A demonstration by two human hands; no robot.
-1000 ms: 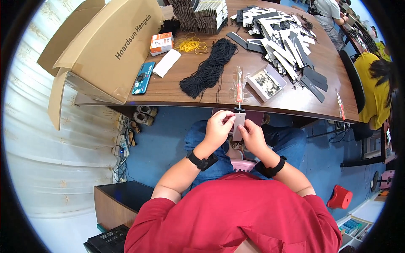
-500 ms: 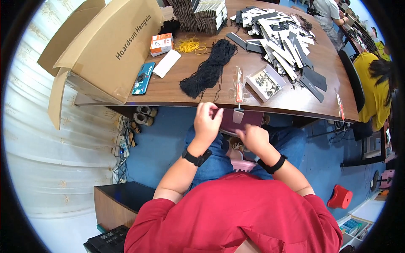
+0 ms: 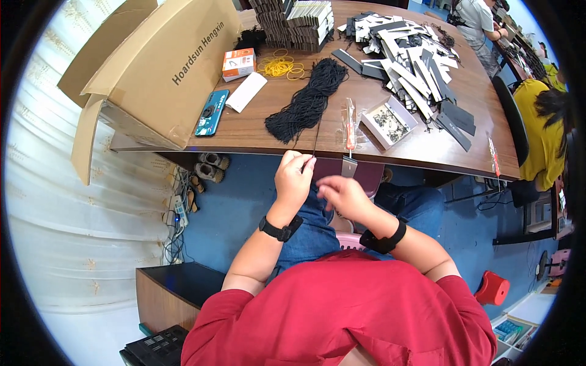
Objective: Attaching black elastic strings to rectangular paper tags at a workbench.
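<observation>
At the table's near edge, my left hand (image 3: 295, 179) pinches a thin black cord (image 3: 315, 141), which runs up toward a thick bundle of black cords (image 3: 307, 100) on the table. Just right of it and lower, my right hand (image 3: 345, 198) hovers above my lap, its fingers bent and blurred; whether they hold anything is unclear. Beyond the right hand, a small grey tag (image 3: 349, 166) hangs at the metal end of an orange-handled tool (image 3: 350, 135) taped to the tabletop. An open box of small black pieces (image 3: 390, 124) stands beside that tool.
A large heap of black and white tags (image 3: 409, 58) covers the back right. At left stand a cardboard box (image 3: 165, 73), a blue phone-like object (image 3: 212, 113), an orange-white small box (image 3: 238, 64) and yellow rubber bands (image 3: 281, 64). Stacked tags (image 3: 293, 27) rise behind.
My left hand has shifted slightly down and now shows a cord stretched from the bundle. My right hand has moved left, away from the hanging tag and closer to the left hand.
</observation>
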